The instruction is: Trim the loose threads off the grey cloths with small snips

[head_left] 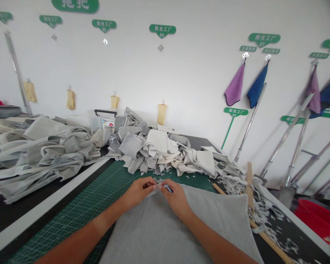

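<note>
Grey cloth panel (167,231) lies flat on the green cutting mat (99,209), far corner gathered up between the hands. What's around it?

— Big heap of grey and cream fabric pieces (154,146) just beyond the panel. Shredded offcuts (233,185) to the right, along a wooden strip (249,183).

Hands?

— Left hand (137,192) clenched, fingers (154,186) pinching the panel's corner. Right hand (176,200) closed on a small blue-handled tool (167,188). Its tip is too small to make out.

Technique call?

— Keep that pinch tight and close to the tool so the cloth can't creep. Let the panel's weight rest on the mat, wrists low, tip pointed clear of the left fingers.
</note>
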Tool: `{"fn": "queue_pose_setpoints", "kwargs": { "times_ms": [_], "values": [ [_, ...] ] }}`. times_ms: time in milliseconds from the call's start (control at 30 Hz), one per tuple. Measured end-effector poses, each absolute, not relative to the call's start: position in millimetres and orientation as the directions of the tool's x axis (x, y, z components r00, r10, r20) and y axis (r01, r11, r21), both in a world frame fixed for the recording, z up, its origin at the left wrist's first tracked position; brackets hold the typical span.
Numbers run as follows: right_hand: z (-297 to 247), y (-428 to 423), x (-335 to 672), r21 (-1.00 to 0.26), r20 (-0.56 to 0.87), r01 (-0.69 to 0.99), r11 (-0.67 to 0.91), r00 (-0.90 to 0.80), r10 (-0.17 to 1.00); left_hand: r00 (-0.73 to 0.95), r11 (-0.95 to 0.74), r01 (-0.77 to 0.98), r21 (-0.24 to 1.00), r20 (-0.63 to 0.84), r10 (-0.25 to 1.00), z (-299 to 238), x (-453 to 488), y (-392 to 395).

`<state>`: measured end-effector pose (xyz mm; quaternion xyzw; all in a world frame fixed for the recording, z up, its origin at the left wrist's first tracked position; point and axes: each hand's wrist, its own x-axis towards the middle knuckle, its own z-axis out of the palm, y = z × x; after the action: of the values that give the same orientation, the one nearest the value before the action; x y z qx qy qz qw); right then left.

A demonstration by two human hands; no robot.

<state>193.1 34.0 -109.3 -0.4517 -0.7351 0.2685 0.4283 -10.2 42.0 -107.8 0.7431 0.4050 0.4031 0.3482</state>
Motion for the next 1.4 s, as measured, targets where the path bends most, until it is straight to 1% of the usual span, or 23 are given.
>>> {"fn": "queue_pose_setpoints", "kwargs": {
  "times_ms": [100,200,333,533,733,867,1000,1100,1167,1300,1400],
  "values": [
    [-108.0,34.3,194.4,-0.789,0.384,0.429,0.439,-0.212,0.899,0.364,-0.42,0.298,0.858,0.305,0.88,-107.9,-10.1,42.5],
    [-108.1,33.5,194.5,-0.778,0.389,0.434,0.454,-0.234,0.891,0.395,-0.418,0.298,0.858,0.288,0.872,-108.6,-10.3,43.3],
    [-109.2,32.6,193.9,-0.769,0.399,0.437,0.466,-0.242,0.885,0.337,-0.386,0.327,0.863,0.275,0.9,-108.1,-10.8,43.5],
    [-107.9,32.4,193.8,-0.774,0.389,0.452,0.443,-0.212,0.896,0.277,-0.353,0.274,0.895,0.278,0.92,-108.6,-10.9,43.7],
    [-108.4,30.7,193.0,-0.749,0.404,0.458,0.479,-0.256,0.878,0.335,-0.333,0.287,0.898,0.232,0.913,-116.4,-11.6,48.9],
    [-109.5,32.6,192.6,-0.745,0.393,0.478,0.466,-0.249,0.885,0.356,-0.362,0.295,0.884,0.25,0.901,-115.1,-10.7,46.4],
    [-109.9,35.1,192.5,-0.751,0.385,0.466,0.468,-0.266,0.884,0.324,-0.398,0.313,0.862,0.297,0.898,-111.0,-10.3,42.3],
    [-109.4,35.8,193.0,-0.778,0.362,0.458,0.429,-0.23,0.903,0.295,-0.419,0.31,0.853,0.332,0.896,-109.7,-10.8,41.8],
    [-109.0,35.5,193.2,-0.785,0.353,0.461,0.414,-0.217,0.91,0.29,-0.417,0.317,0.852,0.331,0.898,-110.1,-10.7,42.1],
    [-109.8,34.2,192.5,-0.771,0.356,0.461,0.44,-0.262,0.897,0.323,-0.421,0.336,0.843,0.317,0.892,-110.6,-9.1,41.1],
    [-111.0,34.3,191.8,-0.768,0.352,0.463,0.442,-0.271,0.896,0.311,-0.444,0.354,0.823,0.344,0.886,-108.6,-8.2,39.1]
  ]
}}
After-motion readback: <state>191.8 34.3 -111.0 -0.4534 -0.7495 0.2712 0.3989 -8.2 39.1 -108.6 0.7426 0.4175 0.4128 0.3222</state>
